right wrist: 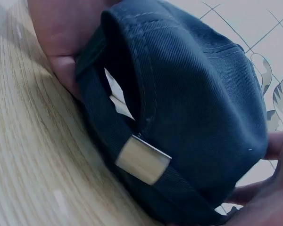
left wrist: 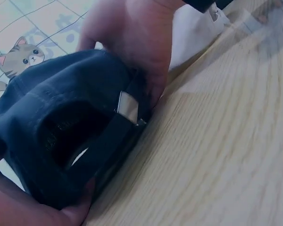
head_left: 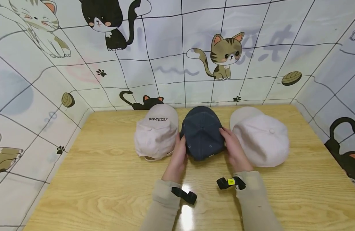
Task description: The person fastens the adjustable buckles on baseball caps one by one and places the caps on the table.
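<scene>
A dark navy baseball cap [head_left: 202, 136] sits in the middle of the table, crown up, with its brim towards the back wall. My left hand [head_left: 179, 155] grips its left side and my right hand [head_left: 235, 149] its right side. In the left wrist view, the left thumb [left wrist: 80, 207] lies by the cap's rear strap. The right wrist view shows the rear opening and a metal buckle [right wrist: 144, 160] on that strap. Parts of the fingers are hidden behind or under the cap.
A pale cap with dark COLORADO lettering [head_left: 157, 133] lies close on the left. Another whitish cap [head_left: 264, 139] lies on the right, beside my right hand. Behind the wooden table [head_left: 108, 179] stands a wall covering [head_left: 166, 73] with cat drawings.
</scene>
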Tool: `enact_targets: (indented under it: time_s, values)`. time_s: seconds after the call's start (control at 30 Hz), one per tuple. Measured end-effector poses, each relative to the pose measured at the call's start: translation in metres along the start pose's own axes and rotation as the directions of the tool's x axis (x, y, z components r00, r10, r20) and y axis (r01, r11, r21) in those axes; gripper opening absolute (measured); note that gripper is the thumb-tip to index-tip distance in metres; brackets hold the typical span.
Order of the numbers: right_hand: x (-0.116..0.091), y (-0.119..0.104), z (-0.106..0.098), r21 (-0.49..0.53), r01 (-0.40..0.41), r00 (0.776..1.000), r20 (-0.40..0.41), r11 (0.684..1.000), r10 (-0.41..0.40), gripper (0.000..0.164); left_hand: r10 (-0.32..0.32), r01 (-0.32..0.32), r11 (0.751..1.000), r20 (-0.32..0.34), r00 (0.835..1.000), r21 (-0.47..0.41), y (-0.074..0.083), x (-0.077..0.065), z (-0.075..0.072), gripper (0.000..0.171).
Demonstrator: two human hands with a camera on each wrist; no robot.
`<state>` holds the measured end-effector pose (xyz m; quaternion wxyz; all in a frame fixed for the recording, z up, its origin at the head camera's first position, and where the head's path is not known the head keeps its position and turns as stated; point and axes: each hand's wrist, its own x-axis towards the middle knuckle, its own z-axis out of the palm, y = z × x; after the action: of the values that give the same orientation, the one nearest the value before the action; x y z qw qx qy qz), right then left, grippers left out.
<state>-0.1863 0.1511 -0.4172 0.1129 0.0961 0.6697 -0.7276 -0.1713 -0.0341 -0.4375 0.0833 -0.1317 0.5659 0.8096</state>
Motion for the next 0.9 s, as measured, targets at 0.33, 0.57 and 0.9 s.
enact_targets:
  time_s: [0.33, 0.57, 0.9]
  values:
    - [-0.006, 0.001, 0.000, -0.050, 0.022, 1.000, 0.020, 0.998, -0.021, 0.064, 0.154, -0.154, 0.988, 0.003, 0.988, 0.015, 0.004, -0.008, 0.003, 0.054]
    - [-0.010, -0.001, 0.001, -0.066, 0.021, 1.000, 0.008, 0.998, -0.021, 0.068, 0.095, -0.098, 0.987, 0.023, 0.995, 0.129, 0.008, -0.010, 0.002, 0.072]
    - [-0.012, -0.002, 0.003, -0.279, 0.075, 0.997, 0.022, 0.957, -0.071, 0.069, 0.111, -0.128, 0.898, 0.064, 0.992, 0.422, 0.003, -0.010, 0.005, 0.068]
